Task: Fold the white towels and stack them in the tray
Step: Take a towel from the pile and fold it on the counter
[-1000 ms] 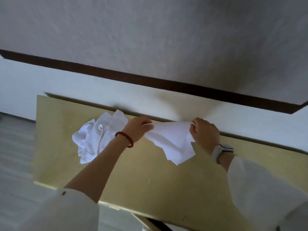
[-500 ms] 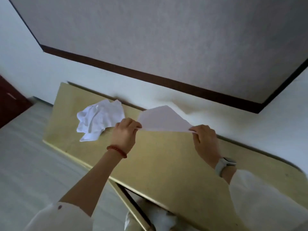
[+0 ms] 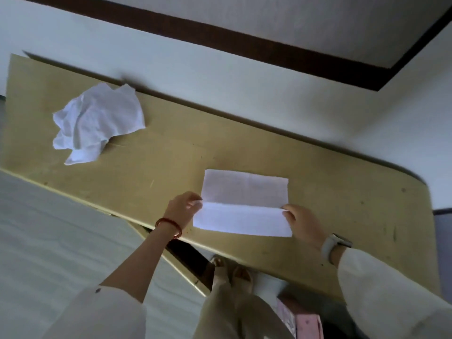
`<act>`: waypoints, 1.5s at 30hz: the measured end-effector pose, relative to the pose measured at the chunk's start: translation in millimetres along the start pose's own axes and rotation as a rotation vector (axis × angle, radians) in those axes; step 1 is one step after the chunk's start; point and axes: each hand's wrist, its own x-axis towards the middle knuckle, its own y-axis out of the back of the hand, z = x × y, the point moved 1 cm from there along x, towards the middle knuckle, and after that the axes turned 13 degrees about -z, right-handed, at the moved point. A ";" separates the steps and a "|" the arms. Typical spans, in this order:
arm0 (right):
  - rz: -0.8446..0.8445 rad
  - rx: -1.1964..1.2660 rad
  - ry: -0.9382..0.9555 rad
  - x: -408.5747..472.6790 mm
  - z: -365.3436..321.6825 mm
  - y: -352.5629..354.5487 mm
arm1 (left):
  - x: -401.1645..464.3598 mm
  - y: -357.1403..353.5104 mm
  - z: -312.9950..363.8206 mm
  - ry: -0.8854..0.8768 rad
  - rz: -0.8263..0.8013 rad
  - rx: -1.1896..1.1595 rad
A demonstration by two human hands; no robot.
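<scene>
Crumpled towels [image 3: 97, 123] wait at the table's [image 3: 156, 165] left end; left hand [image 3: 182, 207] and right hand [image 3: 302, 222] each pinch an end of the towel [image 3: 244, 204], airborne a moment ago, now laid flat mid-fold. No tray visible yet.

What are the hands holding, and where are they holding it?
The white towel on the table. The left hand pinches its left edge and the right hand its right edge, at the fold line.
</scene>
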 end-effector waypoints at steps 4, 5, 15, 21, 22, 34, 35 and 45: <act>0.195 0.234 -0.091 20.9 -13.0 23.5 | 39.5 8.5 19.2 0.011 0.087 -0.159; 0.235 0.284 -0.123 27.5 -15.2 28.4 | 49.2 9.0 23.7 0.008 0.095 -0.168; 0.337 0.419 -0.316 75.5 -9.3 34.6 | 106.3 2.3 24.3 0.083 0.124 -0.124; 0.383 0.393 -0.315 81.4 -8.6 28.4 | 109.7 4.7 22.5 0.106 0.116 -0.087; 0.387 0.395 -0.308 81.3 -8.9 27.4 | 109.5 5.9 22.0 0.105 0.112 -0.106; 0.392 0.404 -0.309 85.7 -6.1 26.7 | 107.8 10.4 22.9 0.111 0.074 -0.155; 0.399 0.403 -0.308 86.3 -6.1 26.3 | 107.6 9.5 23.0 0.107 0.083 -0.121; 0.551 0.335 -0.278 86.7 -3.2 12.2 | 107.0 -1.5 22.8 0.094 0.222 -0.130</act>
